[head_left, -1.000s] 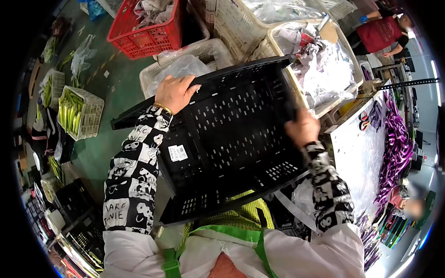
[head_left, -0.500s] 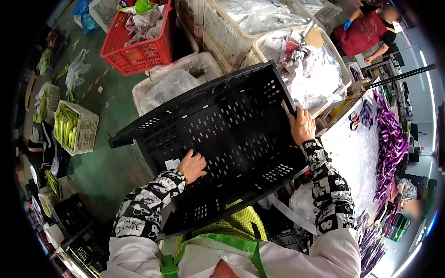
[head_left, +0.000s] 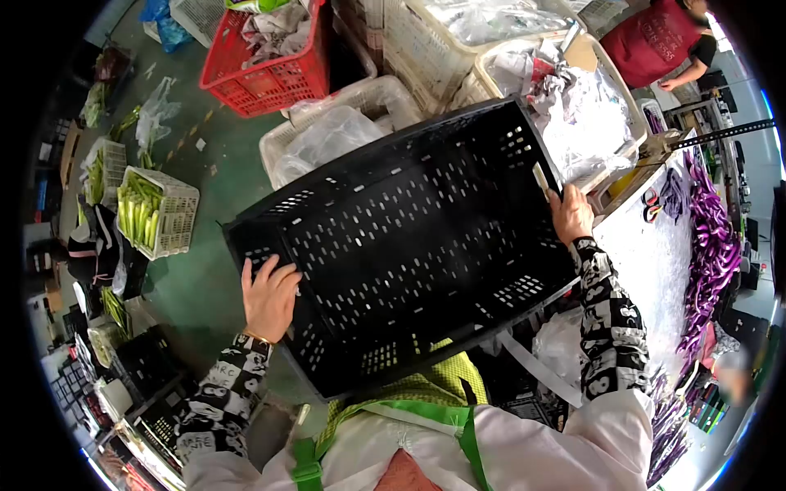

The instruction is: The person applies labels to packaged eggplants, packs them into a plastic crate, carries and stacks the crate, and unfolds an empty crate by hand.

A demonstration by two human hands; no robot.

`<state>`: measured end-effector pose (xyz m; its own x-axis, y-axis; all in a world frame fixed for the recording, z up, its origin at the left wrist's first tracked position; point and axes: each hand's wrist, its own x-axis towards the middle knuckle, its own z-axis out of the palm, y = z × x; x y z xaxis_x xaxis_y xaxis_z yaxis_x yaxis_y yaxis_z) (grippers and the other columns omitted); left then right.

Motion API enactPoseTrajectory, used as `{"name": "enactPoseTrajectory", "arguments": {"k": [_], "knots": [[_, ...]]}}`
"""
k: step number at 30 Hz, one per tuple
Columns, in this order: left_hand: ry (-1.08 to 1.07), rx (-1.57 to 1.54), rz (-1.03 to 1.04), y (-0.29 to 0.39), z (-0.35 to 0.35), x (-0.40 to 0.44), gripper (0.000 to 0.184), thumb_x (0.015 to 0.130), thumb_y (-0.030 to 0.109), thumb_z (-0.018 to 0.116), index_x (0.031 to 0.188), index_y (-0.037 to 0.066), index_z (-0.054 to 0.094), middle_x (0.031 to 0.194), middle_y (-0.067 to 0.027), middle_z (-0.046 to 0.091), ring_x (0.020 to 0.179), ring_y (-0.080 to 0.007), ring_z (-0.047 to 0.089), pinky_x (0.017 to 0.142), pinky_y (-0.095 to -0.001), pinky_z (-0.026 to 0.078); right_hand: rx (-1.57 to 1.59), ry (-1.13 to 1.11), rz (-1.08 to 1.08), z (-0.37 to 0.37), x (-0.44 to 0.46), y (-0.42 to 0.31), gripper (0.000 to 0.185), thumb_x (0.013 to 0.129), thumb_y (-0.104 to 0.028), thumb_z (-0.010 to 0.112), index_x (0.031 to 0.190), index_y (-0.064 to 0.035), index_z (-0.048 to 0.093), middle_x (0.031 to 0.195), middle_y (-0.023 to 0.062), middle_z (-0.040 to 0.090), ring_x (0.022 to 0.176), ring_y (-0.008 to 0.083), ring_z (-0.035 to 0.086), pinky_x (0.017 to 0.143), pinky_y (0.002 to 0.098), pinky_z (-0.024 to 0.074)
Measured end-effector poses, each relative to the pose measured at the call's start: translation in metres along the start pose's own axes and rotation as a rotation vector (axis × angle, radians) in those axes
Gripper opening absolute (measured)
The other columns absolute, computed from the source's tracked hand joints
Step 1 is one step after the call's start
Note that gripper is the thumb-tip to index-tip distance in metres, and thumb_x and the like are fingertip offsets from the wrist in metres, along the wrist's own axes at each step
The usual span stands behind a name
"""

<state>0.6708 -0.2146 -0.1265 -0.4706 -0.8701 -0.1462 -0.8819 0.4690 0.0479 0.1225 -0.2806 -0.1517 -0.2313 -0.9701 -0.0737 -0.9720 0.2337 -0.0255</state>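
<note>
A black plastic crate [head_left: 409, 225] with slotted walls and floor is held tilted in front of my body, its open side facing me. Nothing lies inside it. My right hand [head_left: 573, 214] grips its right end wall, fingers wrapped through the handle opening. At the left end wall is my left hand [head_left: 270, 299], fingers spread and lying against the wall near the rim. Behind the crate's upper edge stands a white crate with clear plastic [head_left: 340, 139]; beyond the right corner is a white crate of crumpled paper and plastic [head_left: 573, 123].
A red crate [head_left: 266, 82] holds crumpled paper. Green vegetables fill a white basket [head_left: 155, 211] on the floor at left. On the right, a white table [head_left: 647, 278] bears scissors [head_left: 652, 204] and purple eggplants [head_left: 706, 245]. A person in a red apron [head_left: 651, 45] stands at upper right.
The crate's left end wall, folded flat earlier, now stands up. My left hand has moved from the crate's inside to that left wall. My right hand stays at the right end.
</note>
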Motion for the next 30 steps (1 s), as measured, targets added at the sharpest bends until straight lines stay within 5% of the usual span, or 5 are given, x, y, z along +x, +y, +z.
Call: {"name": "enactPoseTrajectory", "arguments": {"k": [5,7,11,23,30], "knots": [[0.096,-0.191,0.022,0.010,-0.007,0.012,0.041,0.075,0.010,0.062,0.115,0.003,0.054,0.125,-0.0133,0.047,0.133,-0.0336,0.027,0.109,-0.0553,0.012,-0.088,0.572,-0.145,-0.016,-0.006,-0.040,0.046,0.079,-0.031,0.063,0.113,-0.0013,0.051,0.104,0.0143,0.056,0.101,0.0324,0.051,0.085,0.0448,0.0382],[0.111,-0.172,0.077,0.024,-0.021,0.020,0.042,0.075,0.017,0.064,0.113,0.003,0.055,0.125,-0.0129,0.049,0.131,-0.0344,0.030,0.107,-0.0594,0.013,0.066,0.078,-0.363,-0.088,-0.017,-0.118,0.023,0.071,-0.020,0.068,0.088,-0.0062,0.061,0.084,0.0109,0.056,0.085,0.0322,0.052,0.077,0.0440,0.0388],[0.044,-0.074,0.126,0.039,-0.048,0.033,0.043,0.074,0.023,0.066,0.111,0.004,0.057,0.128,-0.0121,0.046,0.130,-0.0329,0.030,0.105,-0.0610,0.014,-0.067,0.210,-1.030,0.004,0.001,-0.115,0.014,0.075,-0.025,0.066,0.070,-0.0127,0.061,0.062,0.0041,0.053,0.063,0.0232,0.053,0.061,0.0387,0.0401],[0.073,-0.305,0.136,0.001,-0.016,0.016,0.043,0.078,0.020,0.065,0.115,0.000,0.054,0.121,-0.0146,0.053,0.128,-0.0349,0.034,0.109,-0.0533,0.017,0.082,0.142,-0.834,-0.071,-0.072,-0.111,0.018,0.081,-0.024,0.063,0.070,-0.0130,0.054,0.059,0.0015,0.049,0.060,0.0209,0.051,0.061,0.0350,0.0360],[0.107,-0.951,0.201,0.030,-0.045,-0.007,0.012,0.083,-0.011,0.052,0.091,-0.008,0.060,0.092,-0.0159,0.061,0.082,-0.0243,0.060,0.072,-0.0301,0.052,0.811,-0.176,-0.002,-0.057,-0.315,-0.173,0.017,0.086,-0.023,0.059,0.086,-0.0066,0.058,0.066,0.0115,0.060,0.063,0.0306,0.060,0.063,0.0402,0.0470]]}}
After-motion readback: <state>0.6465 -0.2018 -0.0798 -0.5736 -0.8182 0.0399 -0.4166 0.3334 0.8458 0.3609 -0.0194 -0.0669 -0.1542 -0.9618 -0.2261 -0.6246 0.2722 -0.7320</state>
